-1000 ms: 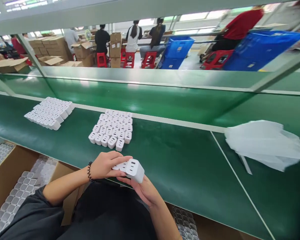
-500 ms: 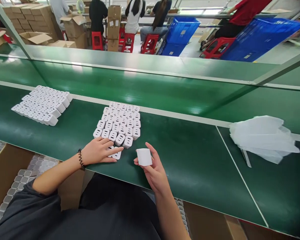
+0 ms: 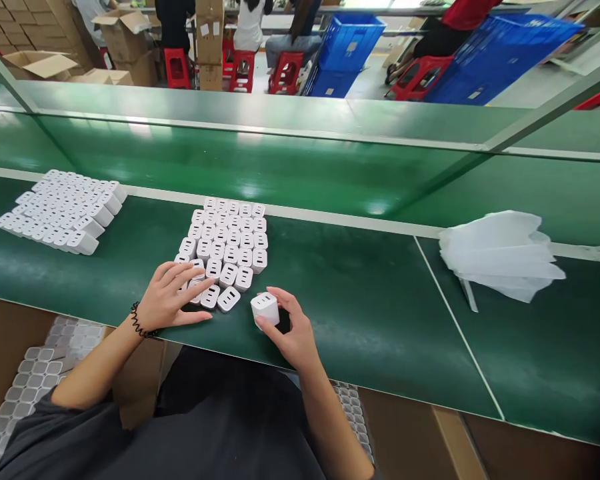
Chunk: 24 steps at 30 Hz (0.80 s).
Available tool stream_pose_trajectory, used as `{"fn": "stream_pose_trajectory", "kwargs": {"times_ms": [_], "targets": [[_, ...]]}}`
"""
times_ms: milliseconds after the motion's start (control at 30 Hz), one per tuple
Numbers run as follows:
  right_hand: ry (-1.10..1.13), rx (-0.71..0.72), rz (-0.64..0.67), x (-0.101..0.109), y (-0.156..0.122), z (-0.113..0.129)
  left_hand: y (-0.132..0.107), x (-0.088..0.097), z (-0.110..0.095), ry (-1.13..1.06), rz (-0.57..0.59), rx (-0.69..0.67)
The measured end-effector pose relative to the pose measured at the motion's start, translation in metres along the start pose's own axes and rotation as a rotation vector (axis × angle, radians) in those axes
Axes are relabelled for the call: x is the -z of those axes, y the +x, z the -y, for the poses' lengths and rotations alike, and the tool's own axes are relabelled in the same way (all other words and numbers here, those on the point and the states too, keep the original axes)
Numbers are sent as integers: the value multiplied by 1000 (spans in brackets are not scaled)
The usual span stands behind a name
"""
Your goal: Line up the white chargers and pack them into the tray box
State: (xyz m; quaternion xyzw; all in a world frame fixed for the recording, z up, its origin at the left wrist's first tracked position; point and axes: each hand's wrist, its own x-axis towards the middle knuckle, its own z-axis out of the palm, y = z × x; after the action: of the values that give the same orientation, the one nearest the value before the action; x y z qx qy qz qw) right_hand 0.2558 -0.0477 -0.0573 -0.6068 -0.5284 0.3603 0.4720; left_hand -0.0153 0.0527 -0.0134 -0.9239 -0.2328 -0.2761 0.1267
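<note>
Between the thumb and fingers of my right hand is a white charger, its slotted end turned upward, close above the green table. My left hand has its fingers spread over the near left corner of a block of white chargers. Those chargers stand in rows with their slotted ends up, and the nearest row is a little crooked. Some at that corner are partly hidden under my left fingers. Whether my fingertips touch them is hard to tell.
A second group of white chargers stands at the left. Translucent white sheets lie on the right side. Below the table edge are cardboard boxes with clear-lidded pieces. Blue crates, red stools and several seated people are beyond.
My right hand has lowered and tipped the charger, so its slotted end now shows. My left hand has shifted left, uncovering chargers in the near row. The whole view has shifted slightly.
</note>
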Motion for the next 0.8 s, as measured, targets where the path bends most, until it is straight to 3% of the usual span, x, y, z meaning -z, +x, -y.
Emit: {"fn": "stream_pose_trajectory", "kwargs": {"times_ms": [133,200,500,700,800], "targets": [[-49,131,153,-4,1,4,-10,-4,1,-58,88,152],[-37,174,166,-9,1,6,-10,-9,1,-73,144,200],[-205,429,51,-24,-2,7,-8,-16,0,-142,135,232],[-209,413,-88,-38,-2,9,-10,-14,10,-209,84,252],[-225,461,-201,-33,-11,13,-19,-8,14,-194,32,242]]}}
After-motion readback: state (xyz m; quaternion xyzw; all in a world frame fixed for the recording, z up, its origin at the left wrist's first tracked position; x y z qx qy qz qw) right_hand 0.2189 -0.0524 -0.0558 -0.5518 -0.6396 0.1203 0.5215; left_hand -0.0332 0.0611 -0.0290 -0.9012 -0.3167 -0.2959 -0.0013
